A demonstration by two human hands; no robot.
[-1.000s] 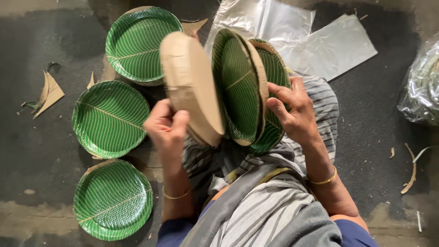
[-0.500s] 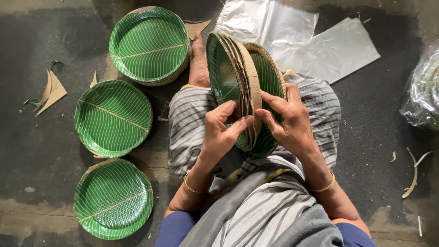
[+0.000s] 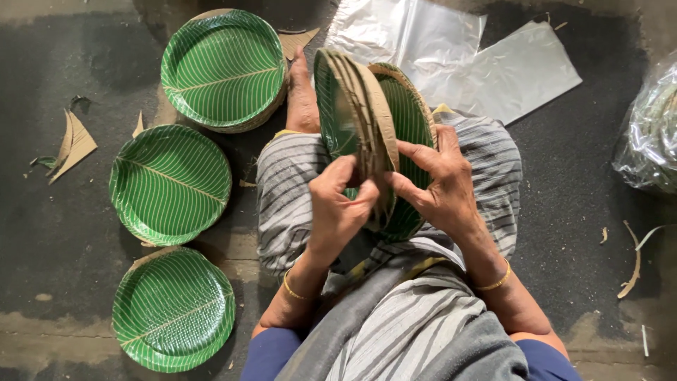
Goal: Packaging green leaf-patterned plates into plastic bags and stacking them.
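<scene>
glossy paper plates (image 3: 356, 120), clear plastic sheets (image 3: 458, 53)

Soft, even daylight from above — only faint shadows under the green plates (image 3: 169, 183) on the dark floor (image 3: 578, 233). Clear plastic sheets (image 3: 458, 56) glare white; the frame is sharp, fingers slightly blurred.

Our hands (image 3: 395, 190) covered the plate stack's (image 3: 367, 134) lower rims; right of it, the frame edge cut the plastic bundle (image 3: 652, 134).

three plate piles (image 3: 171, 185) crowd the left; plastic sheets (image 3: 465, 56) lie ahead
</scene>
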